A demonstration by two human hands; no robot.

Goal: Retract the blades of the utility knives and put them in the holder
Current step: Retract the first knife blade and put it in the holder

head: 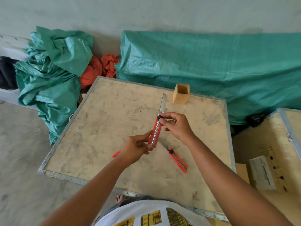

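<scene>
Green tarp (48, 70) is seen bunched on the floor at far left, with orange cloth (97, 69) beside it. The table (101, 121), a board with a metal rim, fills the centre.

A red knife end (116, 154) is seen on the table just left of the left wrist; the rest is hidden.

The left hand (138, 146) is closed on the butt of the held knife (156, 132), thumb and fingers pinching the red handle. The knife is held above the table, tilted, with the blade (162, 102) fully extended and pointing away toward the holder.

The right hand (176, 125) is closed on the upper handle, thumb and forefinger at the black slider (159, 117).

A second knife (177, 159) lies flat on the table under the right forearm, its blade out.

The holder (181, 94), an open wooden box, stands upright near the far table edge, just right of the blade tip. A larger tarp (211, 66) lies behind it. A second board (276, 152) is at far right.
</scene>
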